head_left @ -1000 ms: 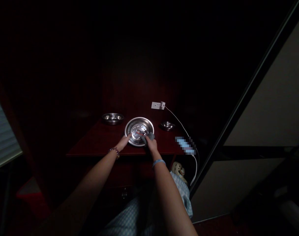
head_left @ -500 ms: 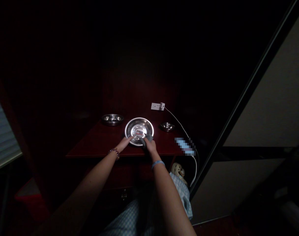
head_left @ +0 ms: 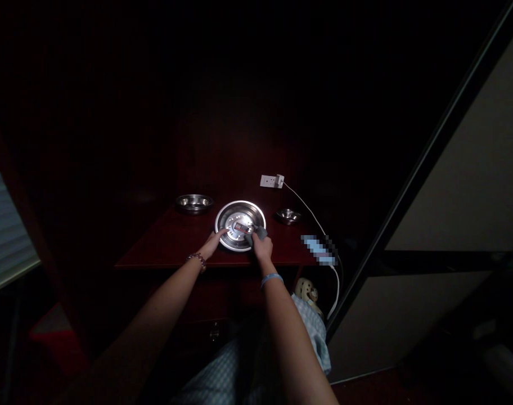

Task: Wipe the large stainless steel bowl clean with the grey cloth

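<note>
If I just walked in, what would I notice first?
Probably the shiny metal bowl in the middle, gripped by the left hand, while the right hand holds what looks like a grey cloth at its right edge. Next come the left bowl and right bowl flanking it, then the white wall socket behind.

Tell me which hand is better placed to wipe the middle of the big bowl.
Right, probably: the right hand holds a grey cloth against the big bowl, while the left hand holds the bowl's near-left rim.
</note>
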`<action>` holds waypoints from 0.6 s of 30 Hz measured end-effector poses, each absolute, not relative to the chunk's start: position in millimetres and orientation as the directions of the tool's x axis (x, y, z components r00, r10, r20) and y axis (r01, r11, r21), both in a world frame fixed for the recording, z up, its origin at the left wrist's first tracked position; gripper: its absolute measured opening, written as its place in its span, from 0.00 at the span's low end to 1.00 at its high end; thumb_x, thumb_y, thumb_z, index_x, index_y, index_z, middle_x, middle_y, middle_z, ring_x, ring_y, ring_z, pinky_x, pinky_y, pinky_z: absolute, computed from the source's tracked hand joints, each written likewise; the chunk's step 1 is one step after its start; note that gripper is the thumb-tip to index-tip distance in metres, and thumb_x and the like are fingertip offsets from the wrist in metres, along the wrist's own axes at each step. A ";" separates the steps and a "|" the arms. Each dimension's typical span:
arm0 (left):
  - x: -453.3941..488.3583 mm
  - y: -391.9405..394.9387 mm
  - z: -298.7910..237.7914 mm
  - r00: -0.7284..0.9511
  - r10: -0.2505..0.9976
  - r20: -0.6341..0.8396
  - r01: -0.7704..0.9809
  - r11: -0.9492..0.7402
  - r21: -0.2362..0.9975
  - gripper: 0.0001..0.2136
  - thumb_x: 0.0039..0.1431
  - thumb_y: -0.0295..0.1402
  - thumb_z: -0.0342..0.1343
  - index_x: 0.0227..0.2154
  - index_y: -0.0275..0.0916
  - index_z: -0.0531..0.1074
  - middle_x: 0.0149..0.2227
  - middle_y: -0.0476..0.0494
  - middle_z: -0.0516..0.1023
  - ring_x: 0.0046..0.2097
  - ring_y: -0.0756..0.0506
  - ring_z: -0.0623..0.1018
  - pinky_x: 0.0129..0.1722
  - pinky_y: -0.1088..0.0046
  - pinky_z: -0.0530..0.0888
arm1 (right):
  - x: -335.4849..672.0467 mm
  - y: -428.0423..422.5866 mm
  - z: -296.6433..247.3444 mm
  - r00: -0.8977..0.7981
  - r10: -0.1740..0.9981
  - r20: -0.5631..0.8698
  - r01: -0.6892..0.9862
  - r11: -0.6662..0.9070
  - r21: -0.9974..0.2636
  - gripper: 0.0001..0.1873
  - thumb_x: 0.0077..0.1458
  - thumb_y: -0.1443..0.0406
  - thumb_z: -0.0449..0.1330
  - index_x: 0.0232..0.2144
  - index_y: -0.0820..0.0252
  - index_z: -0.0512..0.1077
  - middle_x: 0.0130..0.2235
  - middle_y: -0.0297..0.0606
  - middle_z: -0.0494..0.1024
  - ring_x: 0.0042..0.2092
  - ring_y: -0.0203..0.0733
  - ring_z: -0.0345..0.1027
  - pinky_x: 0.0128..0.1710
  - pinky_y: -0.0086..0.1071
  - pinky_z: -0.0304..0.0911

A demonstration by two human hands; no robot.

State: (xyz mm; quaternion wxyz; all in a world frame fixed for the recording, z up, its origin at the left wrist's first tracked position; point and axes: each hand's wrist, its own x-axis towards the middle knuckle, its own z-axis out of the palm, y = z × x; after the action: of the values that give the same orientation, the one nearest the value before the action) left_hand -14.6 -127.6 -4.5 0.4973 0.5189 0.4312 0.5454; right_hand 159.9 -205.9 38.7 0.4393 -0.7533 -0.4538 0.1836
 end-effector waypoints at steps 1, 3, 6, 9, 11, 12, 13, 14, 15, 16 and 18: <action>-14.5 -127.1 -4.7 0.026 0.993 0.114 -0.087 -0.112 0.990 0.20 0.51 0.41 0.60 0.44 0.33 0.75 0.45 0.35 0.81 0.52 0.37 0.77 0.57 0.60 0.67 | 159.4 -207.3 39.7 0.529 0.840 0.124 0.529 -0.212 -0.822 0.23 0.56 0.54 0.55 0.41 0.66 0.78 0.44 0.51 0.80 0.48 0.48 0.75 0.44 0.29 0.67; -12.9 -126.9 -5.2 0.016 0.995 0.096 -0.069 -0.095 0.993 0.19 0.51 0.42 0.59 0.42 0.34 0.75 0.44 0.36 0.82 0.51 0.37 0.77 0.57 0.60 0.67 | 157.8 -210.3 41.5 0.542 0.830 0.134 0.545 -0.226 -0.807 0.23 0.57 0.53 0.55 0.42 0.65 0.78 0.44 0.52 0.80 0.48 0.49 0.74 0.45 0.31 0.67; -8.4 -128.6 -5.6 0.048 0.991 0.123 -0.078 -0.119 0.990 0.16 0.54 0.40 0.57 0.41 0.35 0.76 0.43 0.37 0.82 0.51 0.38 0.78 0.56 0.63 0.69 | 155.5 -213.9 42.9 0.554 0.816 0.162 0.572 -0.232 -0.787 0.24 0.58 0.52 0.54 0.42 0.65 0.78 0.44 0.52 0.80 0.48 0.52 0.74 0.46 0.34 0.66; -4.4 -131.9 -5.0 0.072 0.985 0.157 -0.108 -0.148 0.983 0.16 0.55 0.39 0.56 0.42 0.34 0.75 0.42 0.37 0.83 0.51 0.39 0.78 0.55 0.64 0.69 | 154.6 -214.9 42.6 0.563 0.807 0.176 0.584 -0.239 -0.776 0.25 0.58 0.52 0.54 0.43 0.66 0.78 0.44 0.54 0.79 0.49 0.53 0.74 0.47 0.35 0.66; -3.1 -134.3 -3.8 0.066 0.984 0.168 -0.118 -0.159 0.980 0.15 0.56 0.38 0.55 0.42 0.33 0.75 0.41 0.36 0.83 0.52 0.39 0.78 0.56 0.64 0.69 | 154.5 -214.6 42.0 0.563 0.808 0.172 0.589 -0.246 -0.769 0.25 0.58 0.51 0.54 0.43 0.65 0.78 0.44 0.54 0.79 0.48 0.53 0.74 0.47 0.35 0.66; -2.9 -135.3 -3.1 0.063 0.983 0.170 -0.119 -0.161 0.980 0.15 0.56 0.38 0.55 0.42 0.33 0.75 0.42 0.36 0.83 0.52 0.39 0.77 0.56 0.64 0.69 | 154.4 -214.5 41.9 0.562 0.809 0.171 0.592 -0.250 -0.766 0.25 0.58 0.51 0.54 0.42 0.64 0.78 0.44 0.54 0.79 0.48 0.53 0.74 0.46 0.35 0.66; -2.9 -136.1 -2.4 0.061 0.984 0.170 -0.117 -0.162 0.980 0.15 0.56 0.38 0.55 0.42 0.33 0.75 0.42 0.36 0.82 0.52 0.39 0.77 0.56 0.64 0.70 | 154.3 -214.5 41.9 0.561 0.810 0.169 0.595 -0.253 -0.763 0.25 0.58 0.51 0.53 0.42 0.64 0.78 0.44 0.53 0.79 0.48 0.53 0.74 0.46 0.35 0.66; -2.9 -136.8 -1.9 0.060 0.984 0.170 -0.114 -0.162 0.980 0.15 0.56 0.38 0.55 0.42 0.33 0.75 0.43 0.36 0.82 0.52 0.39 0.77 0.56 0.64 0.70 | 154.3 -214.6 41.9 0.560 0.811 0.168 0.597 -0.255 -0.760 0.25 0.58 0.51 0.53 0.42 0.64 0.78 0.44 0.53 0.79 0.48 0.53 0.74 0.46 0.35 0.66; -3.0 -137.2 -1.5 0.061 0.984 0.170 -0.109 -0.163 0.981 0.15 0.56 0.38 0.56 0.42 0.33 0.75 0.43 0.36 0.82 0.52 0.39 0.77 0.55 0.65 0.70 | 154.3 -214.8 42.1 0.558 0.813 0.167 0.599 -0.255 -0.759 0.25 0.58 0.51 0.53 0.43 0.64 0.78 0.45 0.54 0.79 0.48 0.53 0.74 0.46 0.35 0.67; -3.2 -137.3 -1.3 0.067 0.983 0.172 -0.103 -0.164 0.981 0.15 0.56 0.38 0.56 0.42 0.34 0.75 0.44 0.36 0.82 0.52 0.39 0.77 0.55 0.65 0.70 | 154.4 -215.0 42.2 0.557 0.814 0.166 0.599 -0.256 -0.759 0.25 0.58 0.51 0.53 0.43 0.65 0.78 0.45 0.54 0.79 0.48 0.54 0.74 0.45 0.35 0.67; -3.5 -136.9 -1.5 0.083 0.981 0.178 -0.091 -0.170 0.981 0.15 0.55 0.38 0.58 0.42 0.34 0.75 0.45 0.36 0.82 0.52 0.38 0.77 0.55 0.65 0.70 | 155.0 -215.1 42.0 0.555 0.816 0.161 0.599 -0.257 -0.759 0.26 0.58 0.51 0.53 0.44 0.66 0.77 0.45 0.55 0.79 0.48 0.54 0.74 0.45 0.35 0.67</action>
State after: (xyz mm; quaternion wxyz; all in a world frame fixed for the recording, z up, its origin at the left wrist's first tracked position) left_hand -3.5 -136.9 -1.5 0.4970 0.5427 0.4096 0.5392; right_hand 155.0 -215.1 42.0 0.4082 -0.7816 -0.4526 0.1331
